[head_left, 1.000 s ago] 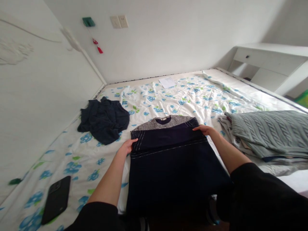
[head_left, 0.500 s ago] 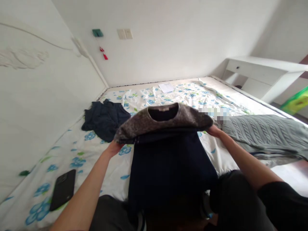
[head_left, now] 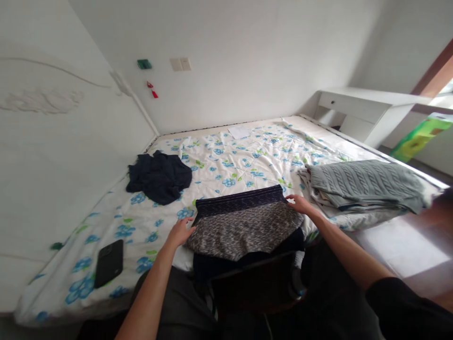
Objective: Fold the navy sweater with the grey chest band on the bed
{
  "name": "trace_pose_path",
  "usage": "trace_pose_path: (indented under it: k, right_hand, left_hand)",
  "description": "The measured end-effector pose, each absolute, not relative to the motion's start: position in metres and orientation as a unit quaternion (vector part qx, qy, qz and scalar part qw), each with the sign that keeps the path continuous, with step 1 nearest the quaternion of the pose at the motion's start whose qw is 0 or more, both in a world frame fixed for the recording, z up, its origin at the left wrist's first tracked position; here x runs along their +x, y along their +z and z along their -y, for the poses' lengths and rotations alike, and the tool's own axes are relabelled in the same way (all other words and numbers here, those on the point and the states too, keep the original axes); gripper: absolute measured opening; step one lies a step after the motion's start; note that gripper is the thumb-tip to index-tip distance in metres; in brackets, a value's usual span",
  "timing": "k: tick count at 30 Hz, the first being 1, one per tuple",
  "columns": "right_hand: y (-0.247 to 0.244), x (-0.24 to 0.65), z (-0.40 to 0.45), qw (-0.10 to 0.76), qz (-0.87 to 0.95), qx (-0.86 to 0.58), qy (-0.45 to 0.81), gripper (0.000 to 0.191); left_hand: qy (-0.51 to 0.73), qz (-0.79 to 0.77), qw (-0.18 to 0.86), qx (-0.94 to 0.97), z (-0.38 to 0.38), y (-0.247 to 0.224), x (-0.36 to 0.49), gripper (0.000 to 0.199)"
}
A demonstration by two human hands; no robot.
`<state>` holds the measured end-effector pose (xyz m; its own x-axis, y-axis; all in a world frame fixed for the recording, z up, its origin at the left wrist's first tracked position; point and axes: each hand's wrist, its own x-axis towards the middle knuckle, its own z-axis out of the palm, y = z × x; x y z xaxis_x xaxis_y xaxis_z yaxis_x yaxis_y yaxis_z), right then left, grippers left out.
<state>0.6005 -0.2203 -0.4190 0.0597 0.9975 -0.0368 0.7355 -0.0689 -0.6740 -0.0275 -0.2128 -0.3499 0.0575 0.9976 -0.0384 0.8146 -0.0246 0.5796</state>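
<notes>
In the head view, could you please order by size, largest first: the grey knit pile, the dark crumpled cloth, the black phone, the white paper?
Grey knit pile
Then dark crumpled cloth
Black phone and white paper look alike; camera nearness makes that unsure.

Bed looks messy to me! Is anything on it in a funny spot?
Yes, the crumpled navy garment looks odd. It lies bunched up on the flowered bedsheet, while the grey cable-knit stack is neatly folded. A black phone also lies out near the bed's edge.
</notes>
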Motion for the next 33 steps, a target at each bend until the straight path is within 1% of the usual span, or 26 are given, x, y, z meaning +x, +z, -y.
trace_pose_path:
  k: [2,4,5,7,9,10,11,13,16,20,22,25,27,28,30,31,33]
  right_hand:
    - [-0.410,0.585,0.238,0.273,0.665,-0.659,0.220,0.030]
    - [-0.404,0.564,0.261,0.270,0.709,-0.601,0.251,0.028]
    - [-0.403,0.553,0.274,0.253,0.737,-0.558,0.285,0.028]
    - [-0.403,0.529,0.300,0.198,0.792,-0.465,0.341,0.034]
    - [-0.405,0.508,0.322,0.153,0.831,-0.408,0.346,0.041]
    - [-0.407,0.501,0.330,0.142,0.840,-0.402,0.335,0.041]
    - [-0.408,0.495,0.336,0.138,0.843,-0.407,0.323,0.037]
    - [-0.407,0.491,0.340,0.144,0.838,-0.424,0.311,0.026]
    - [-0.400,0.498,0.335,0.157,0.830,-0.414,0.339,0.012]
    - [-0.394,0.511,0.328,0.165,0.820,-0.391,0.385,0.010]
    - [-0.396,0.513,0.328,0.144,0.820,-0.389,0.394,0.010]
    - [-0.403,0.509,0.330,0.112,0.824,-0.409,0.376,0.013]
    - [-0.406,0.509,0.328,0.107,0.821,-0.415,0.377,0.020]
    - [-0.407,0.511,0.325,0.109,0.817,-0.411,0.390,0.024]
    - [-0.408,0.522,0.312,0.128,0.796,-0.412,0.424,0.029]
    - [-0.408,0.530,0.303,0.144,0.779,-0.430,0.434,0.030]
    - [-0.408,0.550,0.281,0.183,0.734,-0.502,0.420,0.031]
  left_hand:
    - [0.185,-0.606,0.202,0.747,0.243,-0.351,-0.006,0.028]
    - [0.151,-0.530,0.223,0.804,0.278,-0.357,0.021,0.023]
    - [0.126,-0.496,0.234,0.826,0.295,-0.362,0.034,0.023]
    - [0.076,-0.454,0.237,0.855,0.322,-0.372,0.055,0.035]
    - [0.044,-0.446,0.220,0.866,0.337,-0.378,0.068,0.044]
    - [0.037,-0.449,0.211,0.868,0.339,-0.379,0.072,0.043]
    - [0.033,-0.450,0.206,0.868,0.338,-0.379,0.074,0.038]
    - [0.033,-0.447,0.206,0.870,0.334,-0.374,0.076,0.027]
    - [0.037,-0.446,0.189,0.874,0.327,-0.362,0.079,0.022]
    - [0.007,-0.443,0.133,0.887,0.334,-0.352,0.082,0.016]
    - [-0.025,-0.427,0.134,0.894,0.342,-0.354,0.084,0.015]
    - [-0.052,-0.413,0.160,0.895,0.350,-0.360,0.086,0.015]
    - [-0.044,-0.418,0.206,0.883,0.346,-0.363,0.084,0.008]
    - [-0.032,-0.426,0.241,0.872,0.340,-0.363,0.081,0.009]
    - [0.012,-0.447,0.299,0.843,0.320,-0.361,0.069,0.023]
    - [0.046,-0.464,0.309,0.829,0.305,-0.359,0.060,0.027]
    - [0.132,-0.515,0.287,0.797,0.271,-0.355,0.036,0.034]
